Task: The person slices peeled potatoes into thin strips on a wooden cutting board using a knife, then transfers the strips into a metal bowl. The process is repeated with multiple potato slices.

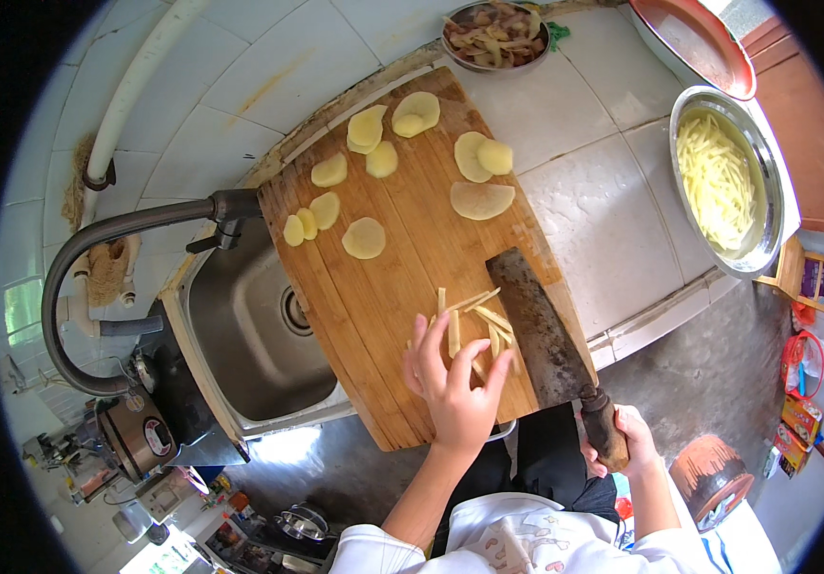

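My right hand (630, 438) grips the wooden handle of a dark, stained cleaver (541, 330). Its broad blade lies over the right side of the wooden cutting board (404, 229). Beside the blade, my left hand (455, 398) is spread over cut potato strips (487, 316), fingers curved and apart. Some strips are hidden beneath its fingers; whether the fingertips touch them is unclear. Farther up the board lie several thin potato slices, including a round one (364, 238) and a half-round one (482, 200), some overlapping.
The board overlaps a steel sink (261, 330) with a curved faucet (60, 287) at left. On the tiled counter (598, 208) stand a bowl of potato peelings (498, 36), a metal bowl of potato shreds in liquid (716, 183) and a red-rimmed basin (699, 43).
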Action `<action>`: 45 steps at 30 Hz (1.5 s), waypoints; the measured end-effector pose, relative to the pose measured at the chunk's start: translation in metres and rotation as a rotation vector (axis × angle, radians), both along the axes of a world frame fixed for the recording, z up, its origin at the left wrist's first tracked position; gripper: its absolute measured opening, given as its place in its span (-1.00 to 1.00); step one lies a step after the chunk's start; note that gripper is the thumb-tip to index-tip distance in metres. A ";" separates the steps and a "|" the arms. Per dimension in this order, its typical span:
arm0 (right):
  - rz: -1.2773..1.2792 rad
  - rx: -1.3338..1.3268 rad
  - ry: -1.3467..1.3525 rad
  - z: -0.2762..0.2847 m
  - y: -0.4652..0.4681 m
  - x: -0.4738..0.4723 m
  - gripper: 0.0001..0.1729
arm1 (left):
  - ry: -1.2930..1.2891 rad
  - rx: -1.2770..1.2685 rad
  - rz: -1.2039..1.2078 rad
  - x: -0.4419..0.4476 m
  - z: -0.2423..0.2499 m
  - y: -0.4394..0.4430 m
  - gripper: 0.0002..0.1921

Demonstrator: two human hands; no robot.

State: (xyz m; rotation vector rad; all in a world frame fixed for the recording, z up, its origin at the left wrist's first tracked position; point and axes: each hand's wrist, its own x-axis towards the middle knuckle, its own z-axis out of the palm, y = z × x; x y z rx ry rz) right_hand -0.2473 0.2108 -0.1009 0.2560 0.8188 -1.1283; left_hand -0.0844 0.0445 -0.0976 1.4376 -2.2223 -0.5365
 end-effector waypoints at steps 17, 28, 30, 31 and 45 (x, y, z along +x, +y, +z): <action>0.199 -0.084 0.151 0.037 -0.015 0.024 -0.57 | 0.231 0.097 0.596 0.083 0.014 0.018 -0.87; 0.284 -0.007 0.469 0.054 -0.054 0.074 -0.65 | 0.075 -0.093 0.410 0.079 -0.006 0.043 -0.81; 0.276 -0.007 0.513 0.056 -0.058 0.076 -0.62 | 0.050 -0.060 0.360 0.074 -0.001 0.051 -0.79; 0.284 -0.009 0.535 0.058 -0.060 0.078 -0.61 | 0.054 -0.052 0.341 0.076 -0.001 0.053 -0.79; 0.233 0.011 0.605 0.068 -0.041 0.102 -0.62 | -0.094 0.066 0.028 0.092 -0.002 0.044 -0.54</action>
